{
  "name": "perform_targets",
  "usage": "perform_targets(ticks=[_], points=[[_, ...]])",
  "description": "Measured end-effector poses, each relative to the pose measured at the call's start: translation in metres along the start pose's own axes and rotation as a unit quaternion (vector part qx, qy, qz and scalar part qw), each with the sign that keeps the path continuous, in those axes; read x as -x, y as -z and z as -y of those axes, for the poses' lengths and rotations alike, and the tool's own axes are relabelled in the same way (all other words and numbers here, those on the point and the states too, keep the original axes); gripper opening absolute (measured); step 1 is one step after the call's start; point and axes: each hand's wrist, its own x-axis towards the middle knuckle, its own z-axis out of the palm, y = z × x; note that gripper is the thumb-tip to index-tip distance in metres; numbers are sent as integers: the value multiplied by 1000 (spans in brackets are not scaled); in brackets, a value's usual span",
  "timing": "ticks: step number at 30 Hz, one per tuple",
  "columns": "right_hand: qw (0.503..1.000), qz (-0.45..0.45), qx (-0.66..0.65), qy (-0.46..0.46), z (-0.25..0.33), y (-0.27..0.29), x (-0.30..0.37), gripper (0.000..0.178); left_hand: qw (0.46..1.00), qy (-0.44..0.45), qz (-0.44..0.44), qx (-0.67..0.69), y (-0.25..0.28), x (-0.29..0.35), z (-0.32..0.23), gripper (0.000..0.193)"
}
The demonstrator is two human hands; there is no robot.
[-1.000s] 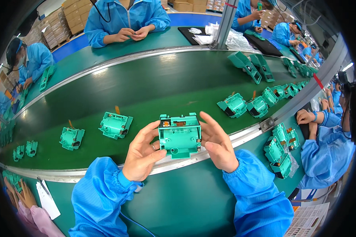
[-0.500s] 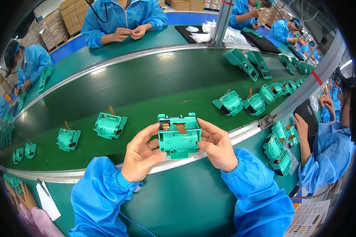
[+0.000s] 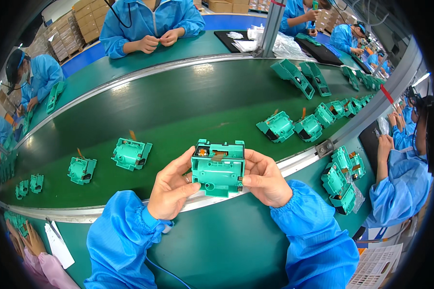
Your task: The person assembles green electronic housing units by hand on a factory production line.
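A green plastic housing (image 3: 218, 169) is held up between my two hands, just above the near rail of the conveyor. It has a black-edged upper compartment with a round copper-coloured part at its left and a short brown flat cable at the middle. My left hand (image 3: 172, 185) grips its left side, thumb on the lower left corner. On the opposite side my right hand (image 3: 264, 179) pinches the right edge, thumb in front. The fingertips behind the housing are hidden.
Similar housings (image 3: 131, 153) ride on the green conveyor belt (image 3: 178, 106). At right, several housings (image 3: 336, 180) lie grouped on the bench beside a co-worker's sleeve (image 3: 400, 188). A metal post (image 3: 366, 123) rises there. A white paper (image 3: 59, 245) lies at left.
The housing in my hands has tipped slightly, and its brown cable looks shorter. Housings on the belt have shifted a little left. The co-worker at right has raised a hand from the bench.
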Motion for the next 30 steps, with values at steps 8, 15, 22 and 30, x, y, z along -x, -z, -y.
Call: perform_targets(ticks=[8,15,22,30], points=[[997,30,-63,-36,2,-4,6,36,998,39,23,43,2,1,0,66],[997,30,-62,-31,8,-7,9,28,998,-11,67,3,1,2,4,65],[995,53,-87,-19,7,12,9,35,975,-130,131,-121,-10,-4,6,56],[992,80,-86,48,7,16,10,35,968,-130,114,-184,-23,-7,8,72]])
